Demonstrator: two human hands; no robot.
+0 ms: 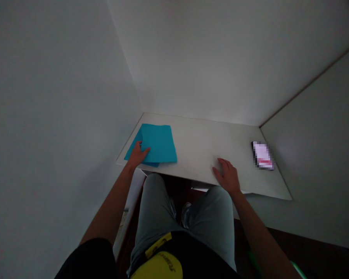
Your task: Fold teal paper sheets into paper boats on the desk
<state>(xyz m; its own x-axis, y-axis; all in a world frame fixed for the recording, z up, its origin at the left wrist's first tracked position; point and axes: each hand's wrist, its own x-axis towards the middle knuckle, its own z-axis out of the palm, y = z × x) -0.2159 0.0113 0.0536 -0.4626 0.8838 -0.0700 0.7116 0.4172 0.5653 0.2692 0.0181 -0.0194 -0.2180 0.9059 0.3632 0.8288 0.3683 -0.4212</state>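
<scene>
A folded turquoise cloth [158,142] lies at the left end of a white desk [203,143], with a second blue layer peeking out beneath its near edge. My left hand [139,154] rests on the cloth's near left corner, fingers lying flat and apart. My right hand [227,174] lies palm down on the bare desk near the front edge, fingers spread, holding nothing. The two hands are well apart.
A phone [262,155] with a lit screen lies at the desk's right end. White walls close the desk in on the left, back and right. My knees sit under the front edge.
</scene>
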